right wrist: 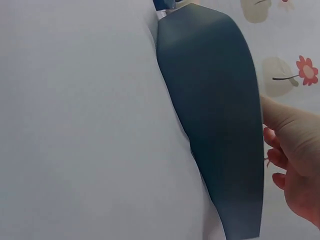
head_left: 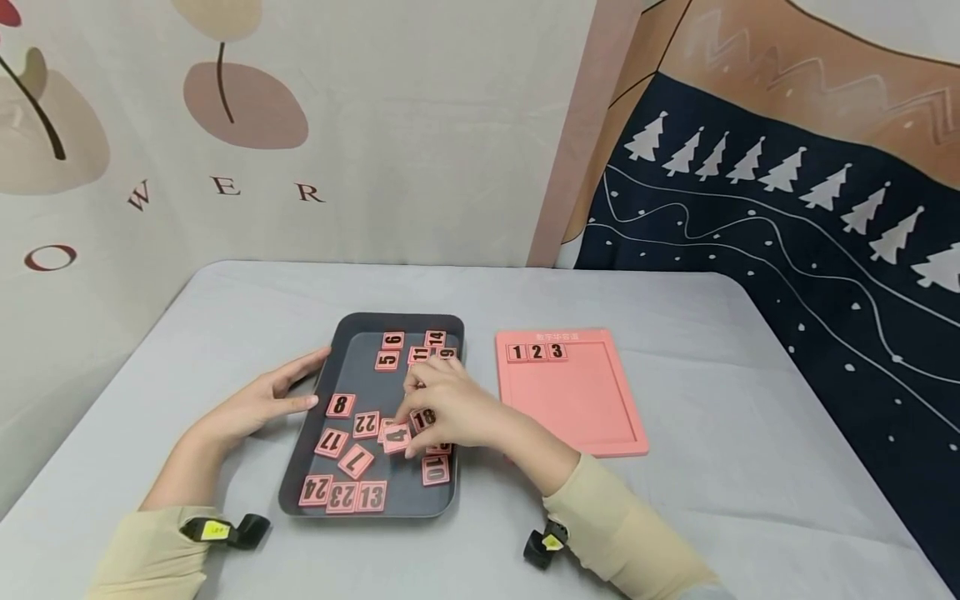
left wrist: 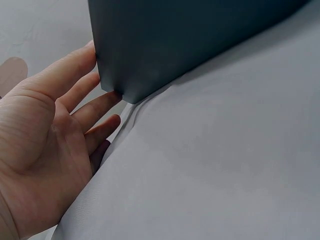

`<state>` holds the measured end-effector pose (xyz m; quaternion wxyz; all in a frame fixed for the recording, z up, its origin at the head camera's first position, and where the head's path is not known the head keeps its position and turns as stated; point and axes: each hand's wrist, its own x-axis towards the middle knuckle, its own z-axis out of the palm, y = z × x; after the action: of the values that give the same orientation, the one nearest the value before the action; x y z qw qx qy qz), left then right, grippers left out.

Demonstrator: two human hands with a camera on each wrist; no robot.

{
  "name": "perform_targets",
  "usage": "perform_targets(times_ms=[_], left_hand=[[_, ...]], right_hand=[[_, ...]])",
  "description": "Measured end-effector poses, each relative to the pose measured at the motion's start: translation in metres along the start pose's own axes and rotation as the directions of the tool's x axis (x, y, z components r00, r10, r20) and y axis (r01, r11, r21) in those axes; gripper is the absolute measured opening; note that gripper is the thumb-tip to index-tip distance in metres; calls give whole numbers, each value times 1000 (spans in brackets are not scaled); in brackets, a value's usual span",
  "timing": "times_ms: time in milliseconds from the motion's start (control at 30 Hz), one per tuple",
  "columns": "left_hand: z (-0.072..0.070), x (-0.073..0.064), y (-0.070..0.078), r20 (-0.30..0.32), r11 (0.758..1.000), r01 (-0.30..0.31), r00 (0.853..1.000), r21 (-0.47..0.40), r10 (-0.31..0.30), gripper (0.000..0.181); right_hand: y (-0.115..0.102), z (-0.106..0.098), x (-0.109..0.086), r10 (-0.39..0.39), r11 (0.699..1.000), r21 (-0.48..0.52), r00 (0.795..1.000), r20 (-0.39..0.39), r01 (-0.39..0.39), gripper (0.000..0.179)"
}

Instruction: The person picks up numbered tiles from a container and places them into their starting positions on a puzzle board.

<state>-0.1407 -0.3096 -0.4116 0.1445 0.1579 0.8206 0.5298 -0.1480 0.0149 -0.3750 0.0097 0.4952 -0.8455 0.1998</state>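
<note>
A dark grey tray (head_left: pixel 405 493) lies on the table with several pink number tiles scattered in it. My right hand (head_left: pixel 461 410) reaches over its right side and pinches a tile marked 4 (head_left: pixel 397 438) between thumb and fingers, low over other tiles. Beside it are the 18 tile (head_left: pixel 423 418) and the 22 tile (head_left: pixel 366 425). In the right wrist view the tray wall (right wrist: pixel 210 100) hides those fingertips. My left hand (head_left: pixel 258 406) is at the tray's left edge, fingers extended; the left wrist view shows its fingertips against the tray's outer wall (left wrist: pixel 160 45).
Right of the tray lies a pink frame board (head_left: pixel 570 402) with tiles 1 (head_left: pixel 517 353), 2 (head_left: pixel 537 352) and 3 (head_left: pixel 557 352) in a row at its top left. A pale cloth (head_left: pixel 712 483) covers the table. Patterned curtains (head_left: pixel 420 150) hang behind.
</note>
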Motion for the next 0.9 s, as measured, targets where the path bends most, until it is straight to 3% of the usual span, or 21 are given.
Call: perform_targets(times_ms=[200,500,633,900], left_hand=[[1,-1,1,-1,1000,7,1000,-3,-7,70],[1,-1,2,0,1000,10,1000,1,-10,70],[0,-1,2,3,1000,11,1000,9,-11,70],[-1,-1,1,6,1000,9,1000,21,-9,69]], right_hand=[[5,-10,-16,95,995,37,986,-135,-91,37],[19,-25,-41,254,967,95,926,-278,-236,36],[28,-30,-52,301,953,95,891,-339,-286,35],[46,-37,-75,419,907,151,802,-426,-393,34]])
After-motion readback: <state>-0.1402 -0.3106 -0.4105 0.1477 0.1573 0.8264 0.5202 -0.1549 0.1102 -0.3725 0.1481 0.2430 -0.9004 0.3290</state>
